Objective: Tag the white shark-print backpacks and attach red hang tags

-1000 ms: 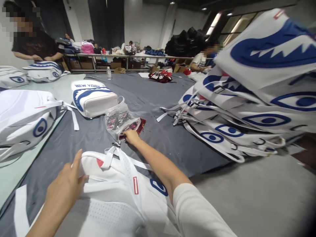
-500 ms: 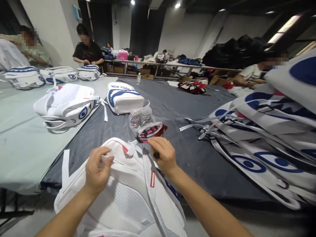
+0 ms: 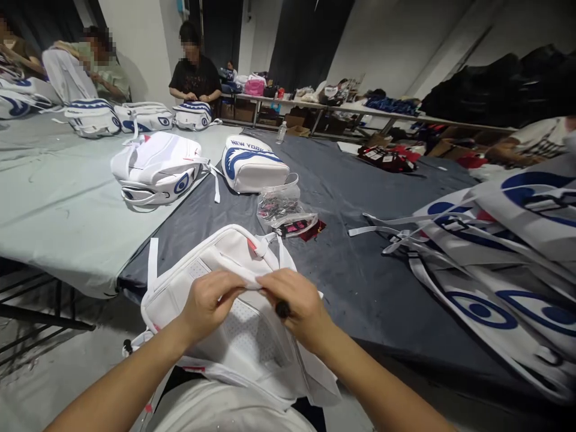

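A white backpack (image 3: 173, 294) lies tilted in front of me at the table's near edge, its dotted mesh back panel facing up. My left hand (image 3: 213, 303) pinches a white strap (image 3: 238, 268) on the backpack. Close beside it, my right hand (image 3: 299, 303) grips the same strap between thumb and fingers. A dark, round-ended object (image 3: 282, 309) sticks out of my right palm; the rest of it is hidden. Just past the backpack lies a clear plastic bag (image 3: 279, 207) with black-and-pink tags (image 3: 294, 227) at its mouth.
A white NEW YORK bag (image 3: 261, 177) and another white backpack (image 3: 157, 162) stand farther back. Several white bags with blue eyes are piled at the right (image 3: 477, 309). A water bottle (image 3: 281, 132) stands near the far edge. Co-workers sit or stand around.
My right hand has come back from the tags by the plastic bag to the strap. My left hand has closed on that strap. The view has turned left.
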A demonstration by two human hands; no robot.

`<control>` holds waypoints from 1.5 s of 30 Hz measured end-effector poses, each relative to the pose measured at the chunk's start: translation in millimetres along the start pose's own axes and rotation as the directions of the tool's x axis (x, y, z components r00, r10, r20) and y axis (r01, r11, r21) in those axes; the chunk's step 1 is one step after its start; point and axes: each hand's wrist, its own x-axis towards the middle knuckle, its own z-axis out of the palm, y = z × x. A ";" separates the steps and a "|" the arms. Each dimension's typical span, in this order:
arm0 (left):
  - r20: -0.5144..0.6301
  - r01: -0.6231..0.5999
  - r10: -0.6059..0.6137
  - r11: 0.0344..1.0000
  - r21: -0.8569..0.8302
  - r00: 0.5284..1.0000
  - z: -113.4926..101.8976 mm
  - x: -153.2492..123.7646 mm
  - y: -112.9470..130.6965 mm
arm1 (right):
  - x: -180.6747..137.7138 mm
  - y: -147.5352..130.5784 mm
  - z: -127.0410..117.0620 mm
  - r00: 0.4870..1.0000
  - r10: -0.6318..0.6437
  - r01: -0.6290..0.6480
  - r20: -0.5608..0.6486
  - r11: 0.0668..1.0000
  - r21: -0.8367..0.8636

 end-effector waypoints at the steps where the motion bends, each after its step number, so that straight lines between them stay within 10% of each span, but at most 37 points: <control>1: 0.018 -0.034 0.034 0.999 -0.022 0.999 -0.5 -1.8 0.8 | 0.0 -3.7 1.0 0.997 -0.013 0.013 0.072 1.000 -0.004; 5: -0.028 0.066 -0.066 0.998 0.007 0.997 -4.2 -6.4 -9.1 | 1.1 -1.8 10.7 0.997 0.029 -0.026 0.072 0.999 -0.046; 9: -0.187 0.347 -0.294 0.830 0.437 0.937 -13.6 -4.2 -37.7 | 13.9 14.2 23.5 0.964 0.207 -0.220 -0.168 0.974 -0.061; 14: 0.040 0.407 -0.555 0.655 0.636 0.831 -19.2 -3.4 -68.1 | 26.4 22.8 43.2 0.965 0.253 -0.260 -0.069 0.954 -0.148; 23: 0.023 0.303 -0.400 0.728 0.615 0.916 -21.5 -17.5 -73.3 | 40.7 22.0 46.4 0.898 0.430 -0.403 0.097 0.890 -0.214; 32: 0.028 0.285 -0.379 0.741 0.608 0.925 -19.6 -21.5 -75.9 | 68.4 11.4 70.8 0.631 0.555 -0.369 0.542 0.829 -0.420; 45: 0.034 0.284 -0.397 0.711 0.643 0.917 -18.0 -21.0 -78.6 | 82.5 11.3 69.4 0.653 0.513 -0.264 0.557 0.844 -0.467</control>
